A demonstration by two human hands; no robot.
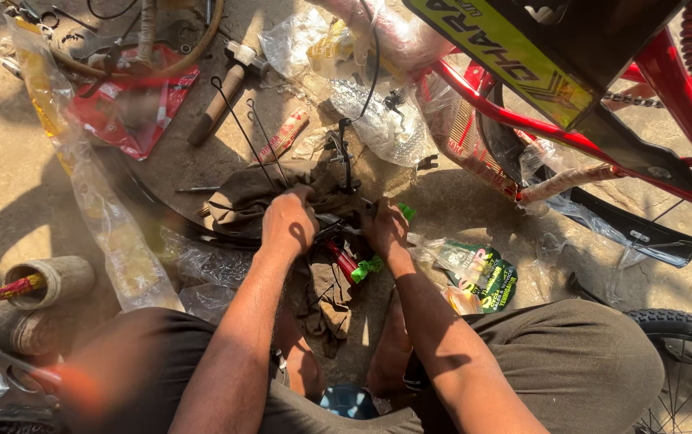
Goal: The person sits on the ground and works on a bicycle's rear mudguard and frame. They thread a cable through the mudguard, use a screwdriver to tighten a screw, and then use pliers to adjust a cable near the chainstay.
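The left hand (288, 223) is closed, knuckles up, on a dark thin metal part (338, 229) low over the ground, and the right hand (386, 227), just beside it, is curled on the other end of the same part, so both hands clamp one piece between them. What exactly the fingertips pinch is hidden under the knuckles. Just below the hands lie a red cylinder (341, 261) and a bit of green plastic (368, 267); under and behind them sits a crumpled brown cloth (243, 198). To do this well, the hands seem best kept close together, the left steadying while the right works, with the part held over the cloth so small pieces are not lost in the dirt. Farther beyond the left hand lies a wooden-handled hammer (221, 96); beyond the right hand stands the red bicycle frame (687, 88).
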